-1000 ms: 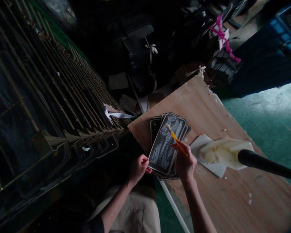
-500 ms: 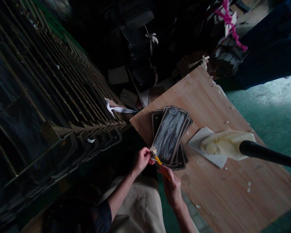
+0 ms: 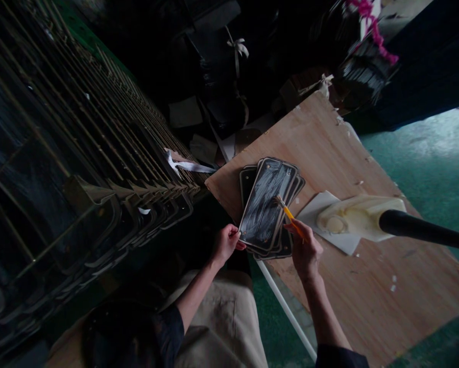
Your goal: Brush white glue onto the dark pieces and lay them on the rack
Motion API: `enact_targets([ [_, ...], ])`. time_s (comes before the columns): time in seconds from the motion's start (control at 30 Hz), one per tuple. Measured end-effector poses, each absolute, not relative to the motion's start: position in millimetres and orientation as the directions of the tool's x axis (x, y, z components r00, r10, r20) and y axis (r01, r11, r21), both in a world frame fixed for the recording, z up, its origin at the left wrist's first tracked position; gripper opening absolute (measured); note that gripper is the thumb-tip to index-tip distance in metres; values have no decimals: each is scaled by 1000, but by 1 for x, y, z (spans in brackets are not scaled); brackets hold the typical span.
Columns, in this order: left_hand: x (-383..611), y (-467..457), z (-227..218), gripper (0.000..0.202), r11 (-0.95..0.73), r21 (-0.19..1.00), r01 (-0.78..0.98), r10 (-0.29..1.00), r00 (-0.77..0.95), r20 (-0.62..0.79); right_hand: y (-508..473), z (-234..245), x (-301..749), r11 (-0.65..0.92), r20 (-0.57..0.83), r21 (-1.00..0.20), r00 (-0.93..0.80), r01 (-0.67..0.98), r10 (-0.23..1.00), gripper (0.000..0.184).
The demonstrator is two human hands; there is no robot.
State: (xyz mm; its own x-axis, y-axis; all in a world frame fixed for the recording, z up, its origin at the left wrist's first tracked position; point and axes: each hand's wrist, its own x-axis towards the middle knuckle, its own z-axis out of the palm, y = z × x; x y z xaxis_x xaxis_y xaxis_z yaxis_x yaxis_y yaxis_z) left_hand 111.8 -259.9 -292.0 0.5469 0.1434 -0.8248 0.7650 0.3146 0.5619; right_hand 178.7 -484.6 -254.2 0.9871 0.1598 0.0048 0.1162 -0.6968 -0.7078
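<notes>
Pinching the top panel (image 3: pixel 268 203) on the counter (image 3: pixel 336 153) with my left hand (image 3: pixel 228 243), I grip the brush (image 3: pixel 289 213) in my right hand (image 3: pixel 306 250); pale streaks (image 3: pixel 263 210) cover most of that panel, lower panels (image 3: pixel 246 186) mostly hidden.

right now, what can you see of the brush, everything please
The brush has a slim yellow-orange handle, its material unclear, and pale bristles. It slants, bristle end up and left in the picture. The right hand grips the handle; the bristles appear to touch the top dark panel, near its right edge.
</notes>
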Motion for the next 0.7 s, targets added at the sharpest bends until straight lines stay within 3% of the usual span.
enact_targets([
  [0.23,106,-265,-293,32,365,547,754,159,528,-834,-470,-223,93,-725,-101,-673,954,144,283,25],
  [0.53,108,-266,-292,32,300,594,747,156,576,-803,-470,-217,70,-679,-178,-734,970,-18,167,25],
  [0.7,110,-265,-289,29,235,618,750,154,599,-786,-490,-219,104,-731,-43,-681,995,36,90,26],
])
